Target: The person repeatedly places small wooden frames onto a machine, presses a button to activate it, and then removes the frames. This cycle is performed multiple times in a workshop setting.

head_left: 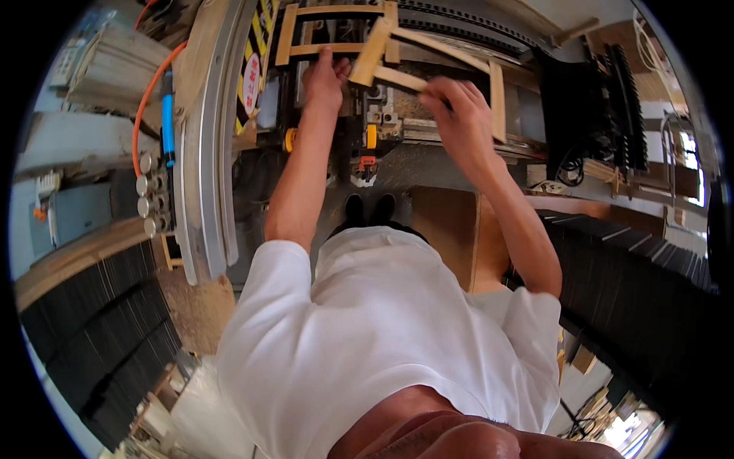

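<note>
Right hand [461, 111] has its grip closed on a tilted frame [370, 53]; left hand [325, 83] is at a flat frame [345, 47], grip unclear.

Upper centre: first frame [287, 34], left hand [325, 83] at its lower bar; second frame [440, 50] to its right, right hand [460, 107] on its lower bar; machine [386, 111] beneath. Left: rail [206, 145], hose [143, 107] outside it. Lower left: stacked panels [99, 336]. Right: another stack [627, 283], box [443, 229] to its left

Metal machine bed [432, 131], pale wooden frame [306, 50] on top
</note>
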Available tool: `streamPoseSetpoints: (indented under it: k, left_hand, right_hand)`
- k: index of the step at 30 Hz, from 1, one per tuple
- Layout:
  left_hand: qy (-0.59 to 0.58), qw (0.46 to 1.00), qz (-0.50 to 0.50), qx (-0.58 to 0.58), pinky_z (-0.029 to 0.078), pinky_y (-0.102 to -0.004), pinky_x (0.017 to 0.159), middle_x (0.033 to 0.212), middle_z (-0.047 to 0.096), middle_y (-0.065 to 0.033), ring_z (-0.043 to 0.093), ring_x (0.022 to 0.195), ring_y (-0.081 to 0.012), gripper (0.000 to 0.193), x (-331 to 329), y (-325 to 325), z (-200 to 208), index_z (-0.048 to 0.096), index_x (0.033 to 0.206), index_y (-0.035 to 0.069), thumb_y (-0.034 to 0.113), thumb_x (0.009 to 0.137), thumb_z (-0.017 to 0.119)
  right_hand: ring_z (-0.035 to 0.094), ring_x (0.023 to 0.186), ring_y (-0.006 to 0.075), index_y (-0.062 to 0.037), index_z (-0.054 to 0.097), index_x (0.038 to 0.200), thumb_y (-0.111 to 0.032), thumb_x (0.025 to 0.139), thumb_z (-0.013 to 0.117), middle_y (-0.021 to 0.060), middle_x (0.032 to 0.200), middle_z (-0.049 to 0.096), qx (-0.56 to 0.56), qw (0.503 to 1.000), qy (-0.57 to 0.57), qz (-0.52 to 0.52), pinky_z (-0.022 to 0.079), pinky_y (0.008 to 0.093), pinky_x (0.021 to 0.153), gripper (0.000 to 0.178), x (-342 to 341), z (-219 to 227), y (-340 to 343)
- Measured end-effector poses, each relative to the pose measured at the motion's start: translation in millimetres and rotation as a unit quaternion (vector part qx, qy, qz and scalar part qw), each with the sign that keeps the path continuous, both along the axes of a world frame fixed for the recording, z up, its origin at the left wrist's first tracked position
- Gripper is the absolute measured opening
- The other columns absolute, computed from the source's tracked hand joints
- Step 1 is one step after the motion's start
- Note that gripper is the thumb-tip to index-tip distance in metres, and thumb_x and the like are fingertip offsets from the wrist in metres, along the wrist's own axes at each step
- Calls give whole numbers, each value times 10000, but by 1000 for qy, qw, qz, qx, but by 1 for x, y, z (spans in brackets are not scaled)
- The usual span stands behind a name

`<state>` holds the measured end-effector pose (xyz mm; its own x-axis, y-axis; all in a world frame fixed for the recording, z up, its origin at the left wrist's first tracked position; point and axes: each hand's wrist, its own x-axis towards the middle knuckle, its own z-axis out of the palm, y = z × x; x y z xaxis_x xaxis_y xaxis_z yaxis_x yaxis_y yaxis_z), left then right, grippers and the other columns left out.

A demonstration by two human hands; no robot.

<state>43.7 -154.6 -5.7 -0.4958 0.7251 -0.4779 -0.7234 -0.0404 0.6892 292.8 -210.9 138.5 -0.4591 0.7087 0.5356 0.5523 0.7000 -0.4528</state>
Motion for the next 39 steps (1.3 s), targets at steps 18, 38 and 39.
streamPoseSetpoints:
  k: [18, 38, 39]
  left_hand:
    - [-52, 968, -42, 243, 338, -485, 1104, 1272, 560, -78, 503, 1188, -266, 299, 23, -84, -26, 526, 1243, 67, 166, 962, 555]
    - [3, 996, -77, 52, 361, -424, 1104, 1259, 572, -101, 511, 1242, -285, 380, 45, -371, 12, 454, 1355, 9, 82, 987, 520]
    - [4, 996, -78, 51, 364, -423, 1099, 1256, 577, -97, 513, 1237, -283, 380, 38, -375, 12, 460, 1353, 17, 97, 987, 527]
  right_hand:
    - [615, 987, 310, -79, 589, 1082, -183, 790, 710, 114, 969, 663, 53, 972, -145, 177, 469, 428, 840, 334, -99, -89, 70]
    - [666, 848, 390, -66, 668, 890, -91, 781, 554, 199, 843, 689, -35, 983, -170, 53, 524, 494, 758, 159, -218, -122, 184]
    - [670, 865, 381, -70, 664, 900, -86, 786, 554, 193, 861, 693, -25, 984, -174, 40, 526, 484, 768, 159, -224, -118, 181]
